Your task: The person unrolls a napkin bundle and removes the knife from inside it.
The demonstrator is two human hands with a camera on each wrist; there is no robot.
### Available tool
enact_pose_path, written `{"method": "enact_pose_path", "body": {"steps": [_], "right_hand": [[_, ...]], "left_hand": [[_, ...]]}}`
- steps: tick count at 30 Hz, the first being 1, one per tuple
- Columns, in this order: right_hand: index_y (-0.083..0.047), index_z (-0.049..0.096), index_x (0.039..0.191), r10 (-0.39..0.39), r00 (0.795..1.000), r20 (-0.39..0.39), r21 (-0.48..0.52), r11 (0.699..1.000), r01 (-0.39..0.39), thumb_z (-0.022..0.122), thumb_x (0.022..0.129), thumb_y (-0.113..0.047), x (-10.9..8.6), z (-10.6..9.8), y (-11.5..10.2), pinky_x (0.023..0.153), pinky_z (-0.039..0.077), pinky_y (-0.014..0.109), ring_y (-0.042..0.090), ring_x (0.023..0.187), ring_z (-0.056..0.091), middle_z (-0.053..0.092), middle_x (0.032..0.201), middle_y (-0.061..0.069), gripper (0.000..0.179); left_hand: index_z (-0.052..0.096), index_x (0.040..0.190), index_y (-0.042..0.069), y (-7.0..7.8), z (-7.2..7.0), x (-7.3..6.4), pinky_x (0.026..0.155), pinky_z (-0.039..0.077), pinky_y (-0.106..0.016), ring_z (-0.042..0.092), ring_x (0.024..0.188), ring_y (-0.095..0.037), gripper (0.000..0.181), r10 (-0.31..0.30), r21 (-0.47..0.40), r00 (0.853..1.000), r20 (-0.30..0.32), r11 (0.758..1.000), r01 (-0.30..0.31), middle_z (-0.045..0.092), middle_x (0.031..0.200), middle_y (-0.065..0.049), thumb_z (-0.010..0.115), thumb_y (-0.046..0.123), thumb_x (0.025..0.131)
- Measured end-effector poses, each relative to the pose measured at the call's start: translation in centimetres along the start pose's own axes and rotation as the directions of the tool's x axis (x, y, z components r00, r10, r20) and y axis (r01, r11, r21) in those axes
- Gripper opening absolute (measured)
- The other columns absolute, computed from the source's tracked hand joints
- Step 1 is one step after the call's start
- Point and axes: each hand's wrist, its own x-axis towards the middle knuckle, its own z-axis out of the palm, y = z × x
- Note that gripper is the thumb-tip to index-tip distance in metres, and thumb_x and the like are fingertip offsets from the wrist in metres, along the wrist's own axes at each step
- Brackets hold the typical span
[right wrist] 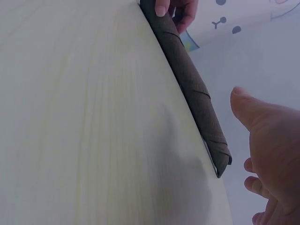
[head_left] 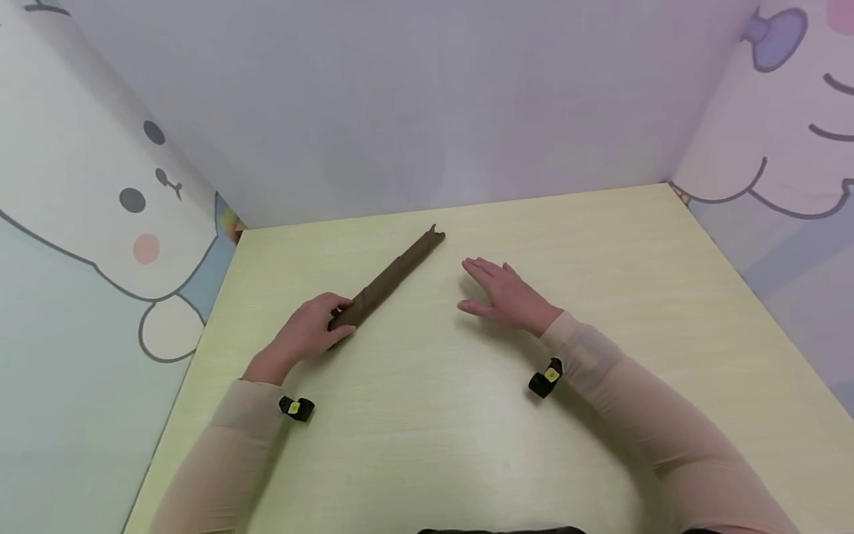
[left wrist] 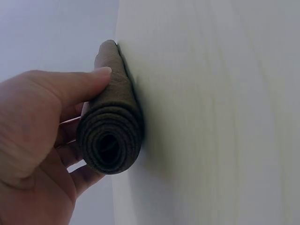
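Note:
A rolled-up dark brown cloth (head_left: 390,280) lies slantwise on the table, its far end ragged, with small points sticking out. My left hand (head_left: 308,326) holds the near end of the roll, thumb on one side and fingers on the other. In the left wrist view, the spiral layers of the cloth (left wrist: 110,140) show around a hollow middle. To the right of the roll, my right hand (head_left: 510,295) hovers over the table with fingers extended and touches nothing. The right wrist view shows the roll (right wrist: 192,84) apart from the right hand (right wrist: 274,145).
The pale wood-grain table (head_left: 427,437) meets a plain light wall (head_left: 427,104) at the back. Panels with cartoon animal drawings stand at the left (head_left: 80,148) and right (head_left: 780,245). A small black device (head_left: 545,378) is strapped to each wrist.

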Motion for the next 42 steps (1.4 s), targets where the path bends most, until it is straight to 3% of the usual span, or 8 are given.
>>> {"method": "enact_pose_path", "body": {"steps": [11, 25, 34, 42], "right_hand": [[-0.011, 0.025, 0.145, 0.016, 1.000, 0.004, 0.019, 1.000, -0.016, 0.043, 0.085, -0.064, 0.4, 0.6, -0.3, 0.104, 0.017, 0.052, 0.021, 0.135, 0.021, 0.027, 0.147, 0.006, 0.082], [-0.010, 0.024, 0.145, 0.074, 0.997, 0.014, 0.111, 0.991, -0.075, 0.045, 0.086, -0.060, 1.5, 0.6, -0.4, 0.104, 0.017, 0.052, 0.022, 0.135, 0.019, 0.023, 0.148, 0.007, 0.080], [-0.011, 0.033, 0.142, 0.102, 0.995, -0.024, 0.128, 0.987, -0.098, 0.043, 0.086, -0.063, 2.4, 0.9, -0.8, 0.105, 0.017, 0.047, 0.025, 0.136, 0.016, 0.025, 0.147, 0.007, 0.077], [-0.006, 0.042, 0.137, 0.139, 0.990, -0.018, 0.146, 0.980, -0.135, 0.054, 0.086, -0.052, 2.6, 1.3, -1.5, 0.105, 0.019, 0.043, 0.027, 0.135, 0.018, 0.027, 0.146, 0.012, 0.070]], "left_hand": [[0.057, 0.119, 0.008, 3.4, 1.6, 1.2, 0.076, 0.045, -0.035, 0.055, 0.091, -0.016, 0.046, 0.077, -0.032, 0.997, 0.002, 0.997, -0.077, 0.057, 0.106, -0.001, 0.069, 0.033, 0.082], [0.059, 0.118, 0.007, 6.0, 2.9, 2.0, 0.077, 0.046, -0.033, 0.056, 0.091, -0.015, 0.046, 0.173, -0.073, 0.985, -0.012, 0.982, -0.174, 0.059, 0.106, -0.001, 0.070, 0.032, 0.081], [0.059, 0.118, 0.008, 7.5, 3.6, 2.8, 0.075, 0.045, -0.029, 0.055, 0.088, -0.012, 0.047, 0.177, -0.098, 0.984, -0.017, 0.979, -0.178, 0.058, 0.105, 0.001, 0.069, 0.034, 0.081], [0.059, 0.118, 0.006, 8.7, 4.0, 2.8, 0.073, 0.045, -0.027, 0.055, 0.085, -0.012, 0.048, 0.152, -0.107, 0.988, 0.021, 0.983, -0.149, 0.057, 0.106, 0.000, 0.069, 0.035, 0.081]]}}
